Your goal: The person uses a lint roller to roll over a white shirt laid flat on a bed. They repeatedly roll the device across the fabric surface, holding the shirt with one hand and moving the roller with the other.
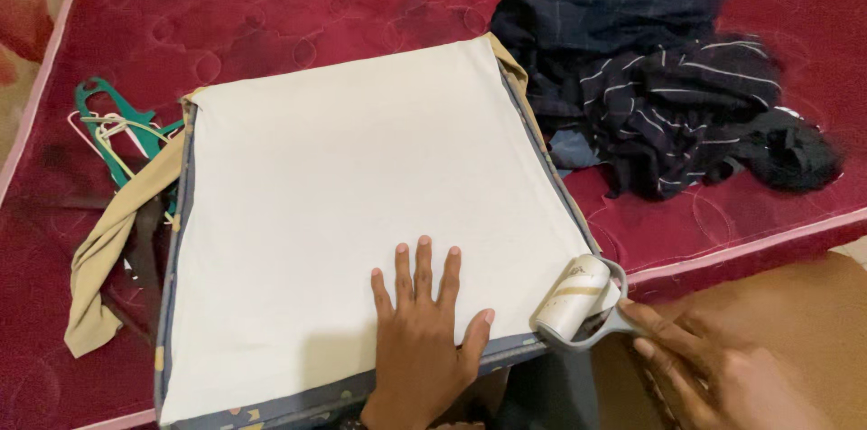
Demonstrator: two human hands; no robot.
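Note:
A cream-white cloth (343, 186) lies stretched flat over a padded board with a blue-grey edge (176, 240) on a red mattress. My left hand (423, 331) rests flat on the cloth near its front edge, fingers spread. My right hand (713, 367) grips the grey handle of a lint roller (571, 297). The roller's white drum sits at the cloth's front right corner.
A heap of dark navy striped clothes (659, 87) lies on the red mattress (271, 5) to the right. Green and white hangers (113, 127) and a tan garment (104, 254) lie left of the board. The mattress's pink-piped edge (741, 245) runs past my right hand.

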